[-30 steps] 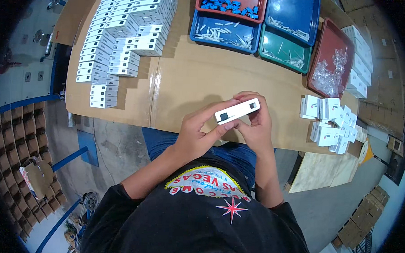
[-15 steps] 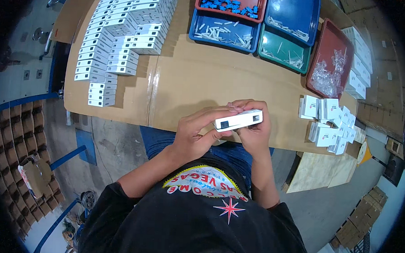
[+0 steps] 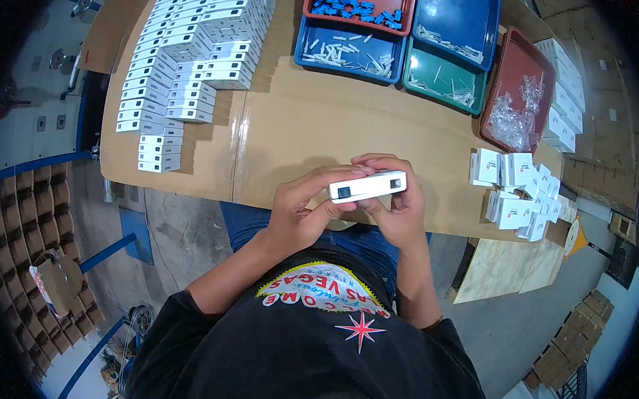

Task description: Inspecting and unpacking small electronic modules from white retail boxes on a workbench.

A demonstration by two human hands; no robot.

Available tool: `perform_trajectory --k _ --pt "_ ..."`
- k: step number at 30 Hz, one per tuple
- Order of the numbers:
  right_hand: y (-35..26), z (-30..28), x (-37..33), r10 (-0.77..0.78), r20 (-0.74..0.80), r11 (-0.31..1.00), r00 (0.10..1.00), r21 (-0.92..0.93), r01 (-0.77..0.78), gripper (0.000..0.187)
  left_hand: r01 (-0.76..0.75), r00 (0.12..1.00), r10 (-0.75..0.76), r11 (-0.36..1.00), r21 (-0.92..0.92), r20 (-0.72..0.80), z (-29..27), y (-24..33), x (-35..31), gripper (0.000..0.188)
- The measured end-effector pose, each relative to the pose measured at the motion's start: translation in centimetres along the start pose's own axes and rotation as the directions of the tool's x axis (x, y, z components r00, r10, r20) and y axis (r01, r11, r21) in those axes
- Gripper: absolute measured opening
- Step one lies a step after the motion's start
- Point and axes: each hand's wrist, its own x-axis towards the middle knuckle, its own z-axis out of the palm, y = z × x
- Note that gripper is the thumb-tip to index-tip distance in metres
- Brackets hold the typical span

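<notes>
A white rectangular device (image 3: 367,188) with a dark square opening near each end of its facing side is held over the front edge of the table. My left hand (image 3: 306,205) grips its left end, thumb below and fingers along the top. My right hand (image 3: 397,206) wraps round the other end, with the thumb underneath and fingers across the back. The device lies nearly level, its right end slightly higher. My fingers hide most of its top and its far side.
Stacks of similar white units (image 3: 187,51) stand at the far left. Trays hold blue pieces (image 3: 342,4), white sticks (image 3: 347,54) and clear plastic bags (image 3: 514,119). Small white boxes (image 3: 515,211) lie piled at the right edge of the cardboard-covered table (image 3: 294,134).
The device and both hands have shifted slightly left, and the device has turned a little toward level. Both hands keep their hold.
</notes>
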Motion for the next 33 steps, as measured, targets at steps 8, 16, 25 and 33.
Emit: perform_trajectory --k 8,16,25,33 --pt "0.3 -0.8 0.0 -0.048 0.084 0.997 0.995 0.063 0.043 0.041 -0.057 0.998 0.057 0.998 -0.029 0.021 -0.1 -0.1 0.2 0.029" --pt "0.3 -0.4 -0.1 -0.056 0.031 0.996 0.998 0.075 0.054 0.034 -0.074 0.997 0.074 0.997 -0.007 0.025 -0.1 -0.6 -0.1 0.029" --pt "-0.1 0.3 0.0 -0.01 -0.008 0.99 1.0 0.138 0.011 0.033 -0.011 0.992 -0.001 0.996 -0.09 -0.127 0.1 -1.2 -0.5 0.031" --pt "1.0 0.3 -1.9 0.13 -0.1 0.986 0.986 0.118 -0.118 0.025 0.13 0.987 -0.142 0.981 -0.144 -0.076 -0.2 -1.1 0.1 0.034"
